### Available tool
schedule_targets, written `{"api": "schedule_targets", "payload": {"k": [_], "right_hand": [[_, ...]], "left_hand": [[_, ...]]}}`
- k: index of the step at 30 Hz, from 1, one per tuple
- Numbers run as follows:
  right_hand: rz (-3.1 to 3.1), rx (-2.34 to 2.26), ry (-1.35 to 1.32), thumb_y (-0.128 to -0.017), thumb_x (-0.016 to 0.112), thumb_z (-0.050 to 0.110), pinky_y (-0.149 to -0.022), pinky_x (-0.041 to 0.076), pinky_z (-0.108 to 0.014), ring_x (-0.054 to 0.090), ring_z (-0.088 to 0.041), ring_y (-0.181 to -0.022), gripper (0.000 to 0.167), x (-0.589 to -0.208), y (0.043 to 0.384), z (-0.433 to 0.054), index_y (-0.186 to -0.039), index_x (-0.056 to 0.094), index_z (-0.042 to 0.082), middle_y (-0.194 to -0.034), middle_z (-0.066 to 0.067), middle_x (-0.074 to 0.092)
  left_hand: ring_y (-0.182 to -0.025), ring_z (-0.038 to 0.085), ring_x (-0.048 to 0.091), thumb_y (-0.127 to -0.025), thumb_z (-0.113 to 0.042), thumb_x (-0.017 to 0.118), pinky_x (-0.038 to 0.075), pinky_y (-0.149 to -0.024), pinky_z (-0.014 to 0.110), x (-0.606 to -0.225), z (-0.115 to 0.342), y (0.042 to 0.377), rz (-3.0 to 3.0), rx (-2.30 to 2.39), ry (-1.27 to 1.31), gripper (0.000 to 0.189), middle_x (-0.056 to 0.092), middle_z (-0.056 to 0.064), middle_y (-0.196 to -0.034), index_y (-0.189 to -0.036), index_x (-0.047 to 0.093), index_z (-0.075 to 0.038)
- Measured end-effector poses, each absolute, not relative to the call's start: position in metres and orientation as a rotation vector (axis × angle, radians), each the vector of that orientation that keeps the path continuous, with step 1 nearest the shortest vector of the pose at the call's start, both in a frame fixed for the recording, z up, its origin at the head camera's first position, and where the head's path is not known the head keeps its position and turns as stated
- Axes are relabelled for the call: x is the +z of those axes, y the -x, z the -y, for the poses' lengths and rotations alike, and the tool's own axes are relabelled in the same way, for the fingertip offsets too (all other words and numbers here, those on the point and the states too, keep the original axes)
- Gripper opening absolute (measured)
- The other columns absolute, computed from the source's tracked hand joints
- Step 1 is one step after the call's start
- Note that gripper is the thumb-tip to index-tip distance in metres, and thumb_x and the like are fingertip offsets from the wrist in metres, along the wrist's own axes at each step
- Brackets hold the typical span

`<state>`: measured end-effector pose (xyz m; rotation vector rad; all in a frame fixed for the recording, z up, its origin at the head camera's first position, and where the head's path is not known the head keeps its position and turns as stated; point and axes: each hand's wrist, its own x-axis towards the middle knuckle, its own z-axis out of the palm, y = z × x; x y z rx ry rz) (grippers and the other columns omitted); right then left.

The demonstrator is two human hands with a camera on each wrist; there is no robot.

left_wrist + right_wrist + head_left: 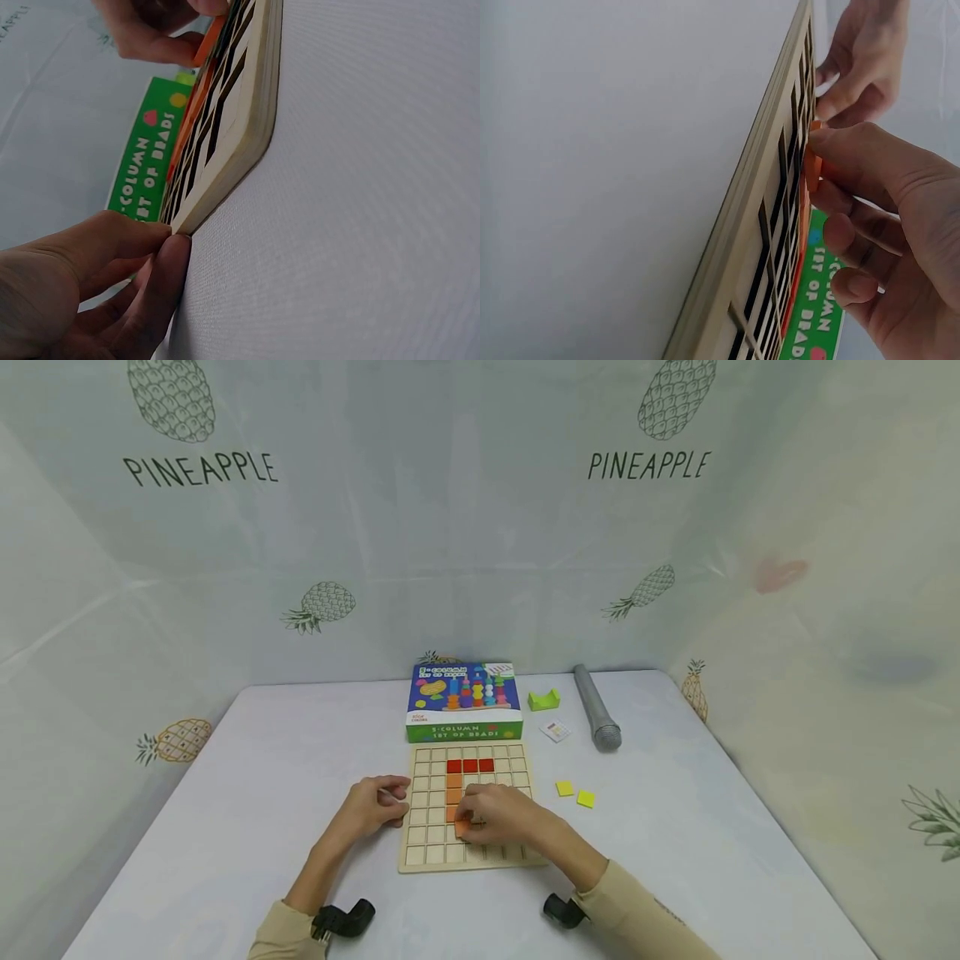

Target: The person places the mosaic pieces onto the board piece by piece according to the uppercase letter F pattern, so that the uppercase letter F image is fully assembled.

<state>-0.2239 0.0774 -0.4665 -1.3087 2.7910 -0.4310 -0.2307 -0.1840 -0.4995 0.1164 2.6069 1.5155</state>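
Observation:
A wooden grid board [427, 835] lies flat, with red square tiles [470, 766] in a short row and orange square tiles [454, 796] in a column below the row's left end. Thumb and forefinger of my right hand [498, 814] pinch another orange tile [814, 161], tilted on edge at the lower end of that column. The right wrist view shows that hand's other fingers curled loosely. At the board's left edge, my left hand [371, 804] grips the rim between thumb and finger, as the left wrist view shows.
Behind the board stands a bead-set box [463, 702]. To the right lie two yellow tiles [565, 788], a small white card [556, 731], a green curved piece [543, 700] and a grey microphone [596, 706]. A pineapple-print cloth [465, 527] hangs behind the white table [225, 827].

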Motion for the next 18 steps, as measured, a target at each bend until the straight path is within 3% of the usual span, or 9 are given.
{"api": "schedule_targets", "payload": {"k": [18], "right_hand": [[-2.822,-0.399,1.280,-0.084,0.075,0.033,-0.060,0.043,-0.007,0.049,0.001,-0.070,0.018,-0.469,0.221,-0.064,-0.099,0.075,0.022,-0.088,0.011,0.062]], "left_hand": [[-0.073,0.016,0.069,-0.082,0.002,0.071,0.061,-0.057,0.024,-0.500,0.187,0.231,-2.612,1.507,-0.198,0.042,0.066,0.014,-0.100,-0.123,0.063,0.005]]}}
